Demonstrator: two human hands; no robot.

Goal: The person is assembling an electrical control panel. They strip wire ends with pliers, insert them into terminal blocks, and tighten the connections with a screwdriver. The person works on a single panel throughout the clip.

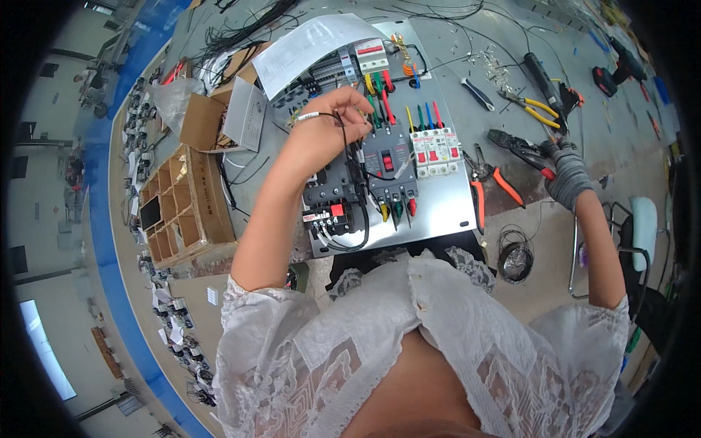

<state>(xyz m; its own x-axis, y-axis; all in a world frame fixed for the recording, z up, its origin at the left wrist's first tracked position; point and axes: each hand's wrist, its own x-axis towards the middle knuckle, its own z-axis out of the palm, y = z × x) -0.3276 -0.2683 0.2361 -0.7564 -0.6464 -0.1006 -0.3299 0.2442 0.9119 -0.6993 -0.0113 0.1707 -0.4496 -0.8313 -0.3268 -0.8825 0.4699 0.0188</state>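
My bare left hand is over the grey metal mounting plate, its thumb and fingers pinched on a thin black wire. A white sleeve sits near the wire's end, across the back of the hand. Just right of the fingers is a dark grey circuit breaker with a red switch and coloured leads. My right hand, in a grey striped glove, is closed around the handles of crimping pliers, right of the plate. Their dark jaws point left.
Small white breakers stand on the plate; a paper sheet covers its far left part. Orange-handled cutters, yellow-handled pliers and a power drill lie at right. A divided wooden box stands at left.
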